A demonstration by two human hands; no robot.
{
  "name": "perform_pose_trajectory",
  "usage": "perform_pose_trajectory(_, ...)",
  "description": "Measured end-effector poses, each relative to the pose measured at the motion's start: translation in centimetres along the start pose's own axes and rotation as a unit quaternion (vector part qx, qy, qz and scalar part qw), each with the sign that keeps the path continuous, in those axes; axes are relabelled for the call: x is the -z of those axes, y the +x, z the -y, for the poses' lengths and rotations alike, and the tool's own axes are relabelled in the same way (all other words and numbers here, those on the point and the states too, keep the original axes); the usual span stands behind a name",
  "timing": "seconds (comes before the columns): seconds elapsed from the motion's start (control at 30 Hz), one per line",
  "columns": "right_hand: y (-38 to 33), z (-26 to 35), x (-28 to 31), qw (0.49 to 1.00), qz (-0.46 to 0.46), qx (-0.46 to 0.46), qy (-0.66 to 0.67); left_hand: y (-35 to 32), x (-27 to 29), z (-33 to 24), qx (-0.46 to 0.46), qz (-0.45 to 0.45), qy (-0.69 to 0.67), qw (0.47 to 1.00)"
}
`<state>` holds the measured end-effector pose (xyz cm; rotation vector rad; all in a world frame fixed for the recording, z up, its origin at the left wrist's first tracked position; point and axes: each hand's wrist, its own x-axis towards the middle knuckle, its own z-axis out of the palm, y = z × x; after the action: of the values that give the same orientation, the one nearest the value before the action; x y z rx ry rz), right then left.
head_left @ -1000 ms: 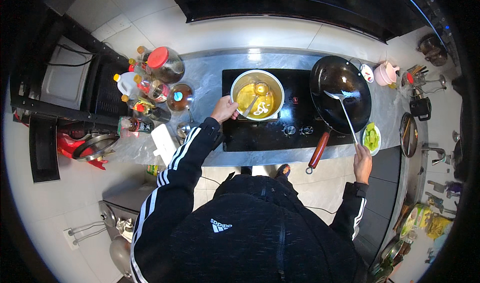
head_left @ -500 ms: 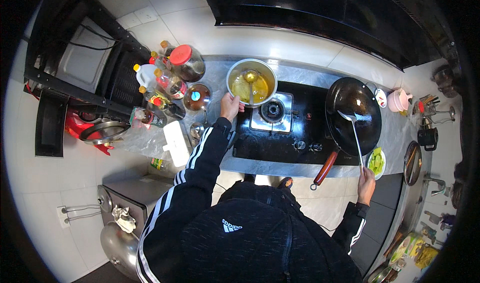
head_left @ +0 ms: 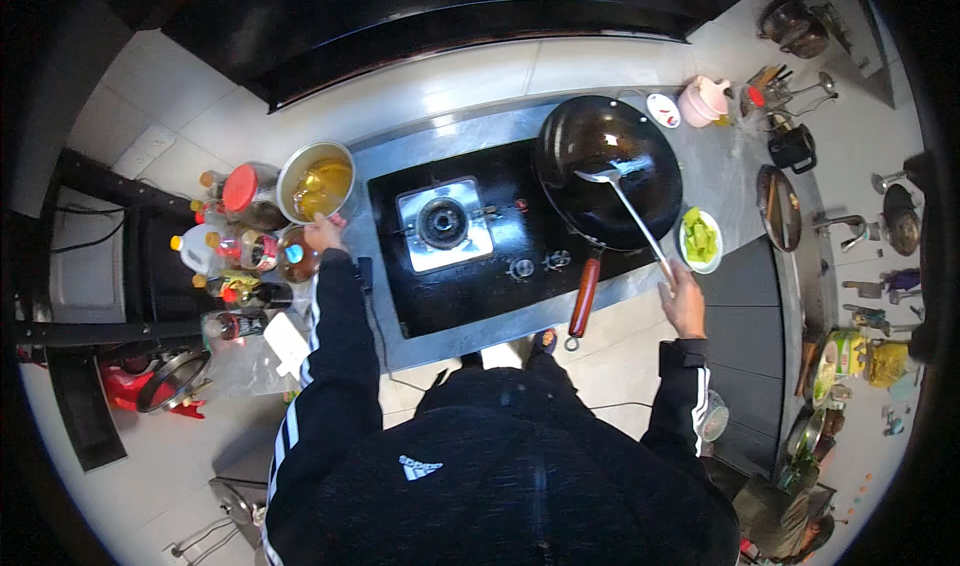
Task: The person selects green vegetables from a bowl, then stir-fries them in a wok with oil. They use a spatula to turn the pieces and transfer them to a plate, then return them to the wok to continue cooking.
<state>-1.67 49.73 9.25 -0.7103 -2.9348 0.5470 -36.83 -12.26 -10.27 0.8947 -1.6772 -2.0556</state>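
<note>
My left hand is closed at the near edge of a metal pot of yellow oil. Its grip is partly hidden by the fingers. The pot is left of the stove, beside the bottles. My right hand is wrapped round the end of a long-handled metal spatula. The spatula's blade rests inside a dark wok on the right side of the stove. The wok's reddish-brown handle points toward me. Just right of the wok stands a white plate of chopped green vegetable.
The left burner of the black glass stove has no pot on it. Several bottles and a red-lidded jar crowd the left counter, with a glass-lidded pan near them. A small white dish and pink pot stand at the back right.
The pot has moved left, away from the burner, with my left hand at its edge. My view has shifted right. The spatula stays in the wok, in my right hand.
</note>
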Motion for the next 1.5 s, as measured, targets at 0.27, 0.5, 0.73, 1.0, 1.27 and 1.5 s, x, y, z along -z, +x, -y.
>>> perform_pose_trajectory(0.27,0.0,-0.2,0.3,1.000,-0.005,0.003,0.022,3.2,-0.2,4.0,0.051,-0.046,-0.042,0.997)
perform_pose_trajectory(0.5,-0.2,-1.1,0.4,0.997,-0.009,0.003,0.082,-7.9,-3.6,-1.0,0.105,-0.014,0.026,0.994)
perform_pose_trajectory(0.73,-1.1,-2.2,0.9,0.992,-0.096,0.014,0.077,-35.3,-16.4,5.8,-0.389,0.551,0.428,0.602)
perform_pose_trajectory(1.0,-5.6,-14.0,7.3,0.968,-0.197,-0.128,0.092,-36.9,-17.8,11.4,-0.425,0.566,0.441,0.552)
perform_pose_trajectory(1.27,2.3,-40.4,11.6,0.911,-0.303,-0.249,0.126,-39.8,-5.4,5.7,-0.492,0.358,0.422,0.672)
perform_pose_trajectory(1.5,20.2,-62.1,9.9,0.938,-0.264,-0.223,0.025,-56.2,13.1,12.4,0.181,0.337,0.614,0.691)
